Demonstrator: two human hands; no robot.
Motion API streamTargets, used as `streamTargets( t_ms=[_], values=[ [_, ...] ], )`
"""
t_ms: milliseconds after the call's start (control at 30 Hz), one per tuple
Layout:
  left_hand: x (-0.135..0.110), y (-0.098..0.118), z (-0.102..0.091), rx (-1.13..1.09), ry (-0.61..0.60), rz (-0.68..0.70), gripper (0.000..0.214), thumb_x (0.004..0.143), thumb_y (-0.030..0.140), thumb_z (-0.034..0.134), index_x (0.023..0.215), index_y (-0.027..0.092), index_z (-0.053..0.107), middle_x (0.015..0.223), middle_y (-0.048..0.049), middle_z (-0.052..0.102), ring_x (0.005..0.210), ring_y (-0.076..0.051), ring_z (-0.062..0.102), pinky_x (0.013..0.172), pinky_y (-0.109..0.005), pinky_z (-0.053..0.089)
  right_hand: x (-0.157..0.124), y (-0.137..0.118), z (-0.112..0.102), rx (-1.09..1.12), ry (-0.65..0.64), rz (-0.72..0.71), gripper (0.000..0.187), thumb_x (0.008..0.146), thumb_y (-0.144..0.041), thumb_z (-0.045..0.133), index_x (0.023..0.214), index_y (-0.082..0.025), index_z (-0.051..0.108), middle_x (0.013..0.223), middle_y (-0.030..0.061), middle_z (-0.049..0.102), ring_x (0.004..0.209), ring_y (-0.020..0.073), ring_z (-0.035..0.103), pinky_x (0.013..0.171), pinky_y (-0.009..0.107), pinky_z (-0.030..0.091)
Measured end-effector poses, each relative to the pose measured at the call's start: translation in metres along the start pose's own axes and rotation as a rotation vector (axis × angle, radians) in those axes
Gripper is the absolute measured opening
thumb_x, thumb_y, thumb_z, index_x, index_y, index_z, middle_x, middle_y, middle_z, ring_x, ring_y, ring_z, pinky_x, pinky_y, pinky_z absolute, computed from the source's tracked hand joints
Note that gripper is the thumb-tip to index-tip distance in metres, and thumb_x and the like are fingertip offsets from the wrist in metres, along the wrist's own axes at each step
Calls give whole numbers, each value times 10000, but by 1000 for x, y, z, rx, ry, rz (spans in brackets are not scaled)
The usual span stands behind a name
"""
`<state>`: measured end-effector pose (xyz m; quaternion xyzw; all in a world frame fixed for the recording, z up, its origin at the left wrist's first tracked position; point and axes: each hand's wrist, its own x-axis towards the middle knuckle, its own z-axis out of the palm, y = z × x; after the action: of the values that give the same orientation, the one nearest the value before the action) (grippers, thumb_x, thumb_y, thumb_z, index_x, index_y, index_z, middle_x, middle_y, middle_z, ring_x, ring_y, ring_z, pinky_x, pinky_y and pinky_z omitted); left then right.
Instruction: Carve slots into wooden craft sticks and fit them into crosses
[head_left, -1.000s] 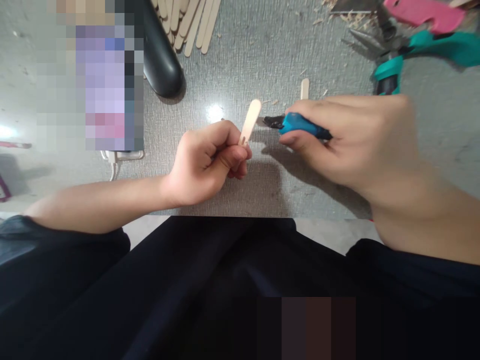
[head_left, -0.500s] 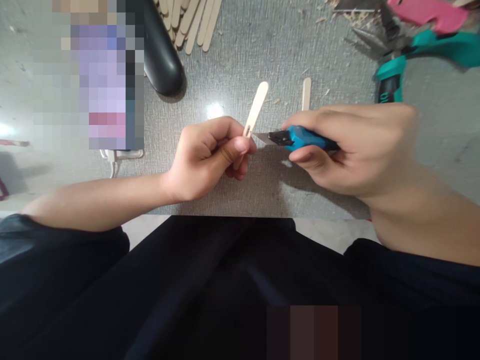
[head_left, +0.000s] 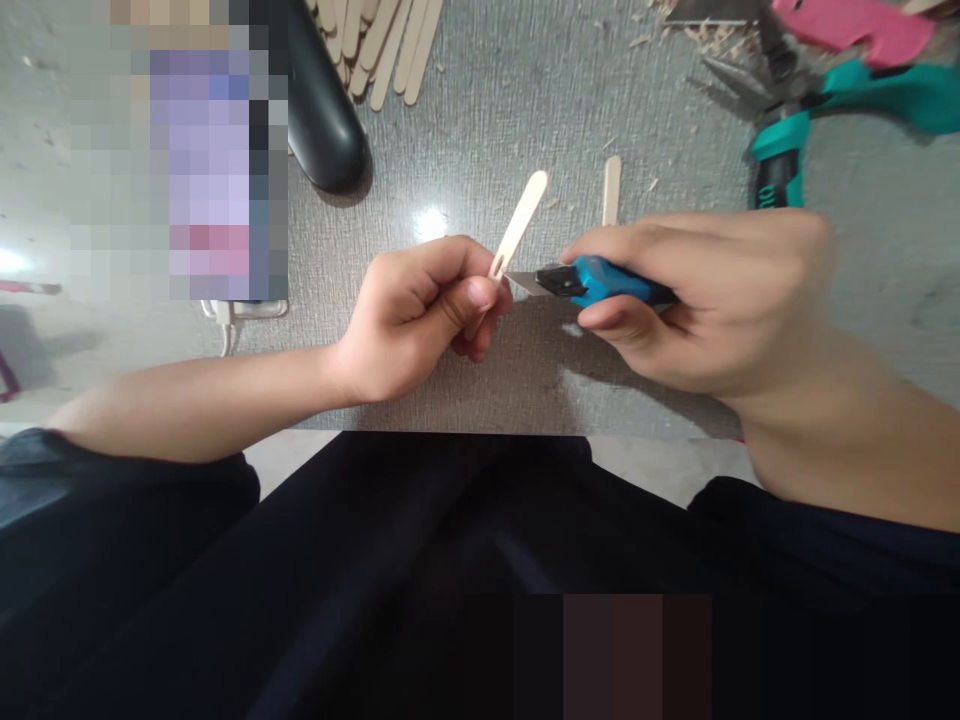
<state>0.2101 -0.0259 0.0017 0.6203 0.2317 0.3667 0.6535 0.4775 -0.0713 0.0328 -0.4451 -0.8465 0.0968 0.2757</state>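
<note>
My left hand pinches a wooden popsicle stick between thumb and fingers, and the stick leans up to the right. A small slot shows in it just above my thumb; its lower part is mostly hidden by the fingers. My right hand is wrapped round a blue and black utility knife. The knife's blade points left, with its tip beside the slotted part of the stick; whether it touches the wood I cannot tell. Behind my right hand a second popsicle stick lies on the table, partly covered.
A pile of popsicle sticks lies at the back beside a black rounded case. Teal-handled pliers, a pink tool and wood shavings are at the back right. A white cable lies at left. The table's front edge is near my lap.
The held stick has tilted a little further to the right, its top end now slightly lower. The knife blade has shifted very slightly; both hands keep their grips.
</note>
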Motion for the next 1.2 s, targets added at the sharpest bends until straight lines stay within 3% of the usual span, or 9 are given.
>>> streamTargets(
  t_ms=[233, 400, 700, 867, 1067, 1200],
  values=[
    [1, 3, -2, -12, -25, -18, 476, 1185, 585, 751, 886, 220, 685, 694, 35, 723, 552, -73, 708, 480, -167, 574, 0, 1, -7, 165, -117, 71, 635, 1258, -737, 489, 1068, -226, 815, 735, -23, 617, 648, 129, 560, 612, 344, 386],
    [2, 8, -1, -18, -40, 7, 491, 1182, 546, 769, 835, 213, 670, 646, 37, 706, 516, -64, 673, 477, -159, 559, 0, 1, -5, 184, -119, 68, 611, 1245, -728, 523, 1116, -225, 845, 750, -4, 674, 654, 149, 601, 617, 351, 407],
    [4, 7, -4, 20, -63, -30, 580, 1177, 628, 741, 783, 209, 665, 606, 8, 707, 486, -79, 647, 457, -186, 532, -1, -2, 0, 185, -73, 72, 553, 1225, -706, 575, 1263, -240, 870, 832, 3, 741, 699, 169, 630, 678, 329, 457],
    [5, 11, -3, -14, -67, -124, 606, 1136, 695, 775, 797, 213, 634, 644, 9, 710, 519, -85, 672, 476, -204, 553, -2, 2, 4, 101, 14, 9, 490, 1155, -674, 756, 1301, -218, 864, 873, 16, 741, 745, 169, 657, 678, 313, 464],
    [4, 10, 0, -42, -12, -142, 588, 1133, 704, 779, 829, 218, 645, 665, 17, 721, 545, -89, 696, 469, -200, 551, -2, 8, 7, -74, 128, -74, 607, 1169, -717, 706, 1246, -138, 869, 798, 23, 698, 653, 151, 589, 610, 331, 380],
    [4, 8, 0, -54, 18, -158, 593, 1118, 738, 780, 850, 226, 649, 657, 23, 709, 552, -105, 705, 474, -221, 574, -2, 8, 4, -71, 113, -88, 619, 1200, -732, 641, 1226, -151, 852, 760, 1, 671, 659, 156, 613, 589, 343, 369]
  ],
)
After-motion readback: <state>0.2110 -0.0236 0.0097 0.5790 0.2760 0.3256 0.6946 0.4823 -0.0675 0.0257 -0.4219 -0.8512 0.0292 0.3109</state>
